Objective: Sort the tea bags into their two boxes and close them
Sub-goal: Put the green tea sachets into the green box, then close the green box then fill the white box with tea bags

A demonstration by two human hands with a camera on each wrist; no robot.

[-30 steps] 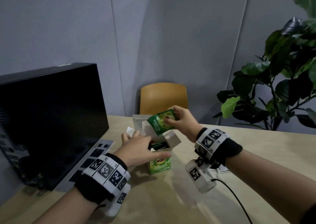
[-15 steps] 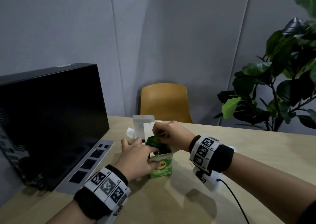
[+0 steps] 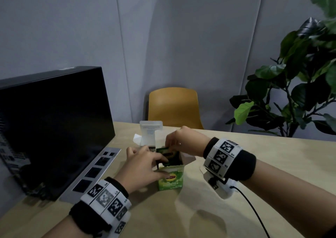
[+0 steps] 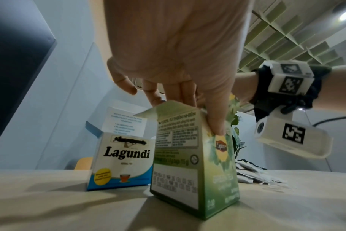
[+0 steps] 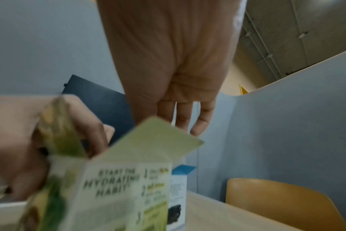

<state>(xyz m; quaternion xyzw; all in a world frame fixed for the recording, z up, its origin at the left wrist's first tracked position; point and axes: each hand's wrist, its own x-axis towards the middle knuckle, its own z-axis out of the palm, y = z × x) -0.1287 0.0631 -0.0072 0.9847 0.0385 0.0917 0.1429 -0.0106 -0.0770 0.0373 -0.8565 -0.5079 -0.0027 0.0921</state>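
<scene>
A green tea box (image 3: 171, 178) stands open on the wooden table (image 3: 200, 210). My left hand (image 3: 154, 163) grips its top, thumb on the front face (image 4: 217, 125). My right hand (image 3: 171, 144) pinches a green tea bag (image 3: 164, 151) and holds it in the box's opening, above other dark bags. Behind stands the white Lagundi box (image 3: 150, 134) with its lid up, also seen in the left wrist view (image 4: 122, 159). A pile of white tea bags (image 4: 253, 173) lies to the right of the green box (image 4: 193, 164). The right wrist view shows that box (image 5: 113, 195) blurred.
A large black screen (image 3: 51, 125) with a silver base (image 3: 91, 176) fills the table's left. A yellow chair (image 3: 172, 107) stands behind the table, a leafy plant (image 3: 300, 85) at the right. A black cable (image 3: 254, 214) runs from my right wrist.
My right hand came down with the green tea bag from above the box into its opening. My left hand stayed on the green box.
</scene>
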